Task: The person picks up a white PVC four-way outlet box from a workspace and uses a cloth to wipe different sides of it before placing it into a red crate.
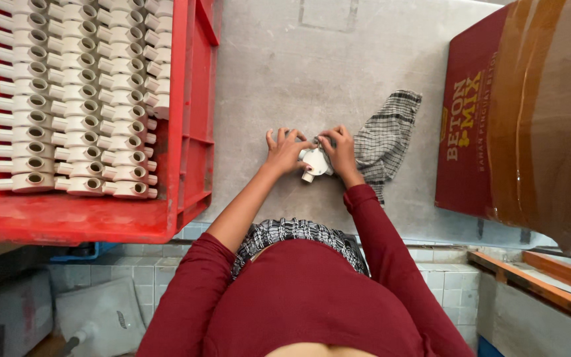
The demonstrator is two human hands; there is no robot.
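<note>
While both hands meet over the grey table [338,59], the left hand [285,151] and right hand [340,151] close their fingers [277,137] around a small white plastic fitting [314,162], held between them just above the tabletop. Just right of the fingers lies a checked cloth [384,139]. Well to their left stands a red crate [190,132] packed with rows of white fittings [77,99]. Far right sits a dark red cardboard box [477,132].
</note>
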